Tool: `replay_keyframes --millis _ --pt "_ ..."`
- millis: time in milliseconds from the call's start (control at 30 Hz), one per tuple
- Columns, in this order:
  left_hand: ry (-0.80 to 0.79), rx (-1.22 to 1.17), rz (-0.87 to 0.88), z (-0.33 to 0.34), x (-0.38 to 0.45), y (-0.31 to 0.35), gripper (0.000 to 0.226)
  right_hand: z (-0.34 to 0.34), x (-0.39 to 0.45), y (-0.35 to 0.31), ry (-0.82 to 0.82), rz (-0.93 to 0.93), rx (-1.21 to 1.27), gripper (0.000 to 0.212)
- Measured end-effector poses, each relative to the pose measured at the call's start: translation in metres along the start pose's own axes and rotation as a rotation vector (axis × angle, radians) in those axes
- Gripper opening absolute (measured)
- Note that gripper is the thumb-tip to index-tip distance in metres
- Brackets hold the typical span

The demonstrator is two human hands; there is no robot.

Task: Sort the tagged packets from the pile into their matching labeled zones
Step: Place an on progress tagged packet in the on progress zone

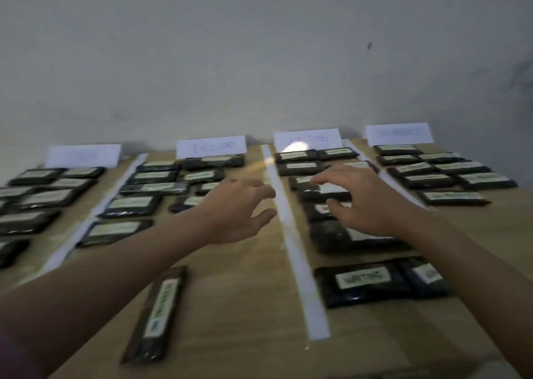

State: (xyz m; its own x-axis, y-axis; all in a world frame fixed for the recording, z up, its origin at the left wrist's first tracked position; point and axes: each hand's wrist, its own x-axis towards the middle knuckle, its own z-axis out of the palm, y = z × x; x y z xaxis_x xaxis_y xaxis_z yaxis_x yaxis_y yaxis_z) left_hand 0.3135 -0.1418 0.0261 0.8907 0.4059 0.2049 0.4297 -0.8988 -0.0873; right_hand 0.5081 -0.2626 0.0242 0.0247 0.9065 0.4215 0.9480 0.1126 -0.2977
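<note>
Dark packets with pale tags lie in four zones on a wooden table (242, 292), split by white tape strips (300, 263). A white label card stands behind each zone, such as the second card (211, 146) and the third card (307, 139). My right hand (360, 199) reaches into the third zone, its thumb and fingers around a packet (326, 192) that lies on the table there. My left hand (239, 211) hovers over the second zone's right side, fingers spread, holding nothing. A long packet (157, 315) lies alone near the front.
A plain grey wall (259, 61) rises right behind the cards. The first zone (43, 197) at left and the fourth zone (450, 173) at right each hold several packets. Two packets (375, 283) lie at the front of the third zone.
</note>
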Motion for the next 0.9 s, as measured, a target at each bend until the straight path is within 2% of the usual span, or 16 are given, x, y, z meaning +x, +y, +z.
replay_keyframes --millis 133,267,433,567,700,800,900 --pt "-0.005 0.009 -0.077 -0.005 -0.068 -0.041 0.053 0.034 0.009 -0.064 -0.084 -0.096 0.052 0.039" --pt "-0.003 -0.027 -0.171 -0.004 -0.123 -0.068 0.039 0.067 0.016 -0.115 -0.17 -0.127 0.059 0.04" --pt "-0.053 -0.078 -0.269 0.006 -0.172 -0.09 0.04 0.098 0.022 -0.162 -0.3 -0.223 0.025 0.045" --pt "-0.071 -0.116 -0.28 0.018 -0.191 -0.091 0.052 0.11 0.027 -0.182 -0.519 -0.271 -0.084 0.061" --pt "-0.054 -0.163 -0.283 0.025 -0.197 -0.09 0.037 0.114 0.028 -0.188 -0.691 -0.312 -0.214 0.071" --pt "-0.025 -0.248 -0.306 0.022 -0.197 -0.087 0.036 0.112 0.03 -0.18 -0.641 -0.28 -0.274 0.062" --pt "0.008 -0.393 -0.33 0.018 -0.193 -0.083 0.035 0.106 0.029 -0.17 -0.503 -0.216 -0.269 0.054"
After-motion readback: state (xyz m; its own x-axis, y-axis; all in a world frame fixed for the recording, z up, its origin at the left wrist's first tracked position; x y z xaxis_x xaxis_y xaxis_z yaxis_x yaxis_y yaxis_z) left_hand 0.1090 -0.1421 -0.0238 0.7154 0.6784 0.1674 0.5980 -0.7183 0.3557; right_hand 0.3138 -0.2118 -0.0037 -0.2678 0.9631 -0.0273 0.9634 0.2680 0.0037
